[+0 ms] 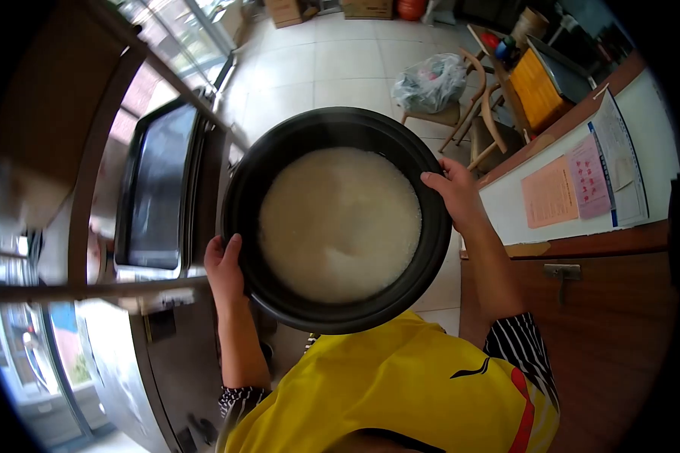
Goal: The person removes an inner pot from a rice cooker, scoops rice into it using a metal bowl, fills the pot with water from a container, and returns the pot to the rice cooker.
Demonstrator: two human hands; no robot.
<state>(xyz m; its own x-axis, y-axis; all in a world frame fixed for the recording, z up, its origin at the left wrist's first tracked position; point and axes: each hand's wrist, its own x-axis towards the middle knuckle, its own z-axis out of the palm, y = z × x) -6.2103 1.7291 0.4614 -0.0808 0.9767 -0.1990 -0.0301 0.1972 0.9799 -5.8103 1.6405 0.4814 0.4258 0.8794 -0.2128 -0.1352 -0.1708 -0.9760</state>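
A large round black pot point(337, 322) is held up in front of the yellow apron, in the middle of the view. Whitish rice in cloudy liquid point(340, 219) fills much of it. My left hand point(225, 264) grips the rim at the lower left, thumb on top. At the upper right of the rim, my right hand point(455, 190) holds on in the same way. The fingers of both hands are partly hidden under the rim.
Metal trays point(159, 189) stand on a rack at the left. A chair bears a plastic bag point(432, 81) at the upper right, beside a table. Papers point(549, 192) lie on a white counter point(499, 215) at the right. Tiled floor stretches ahead.
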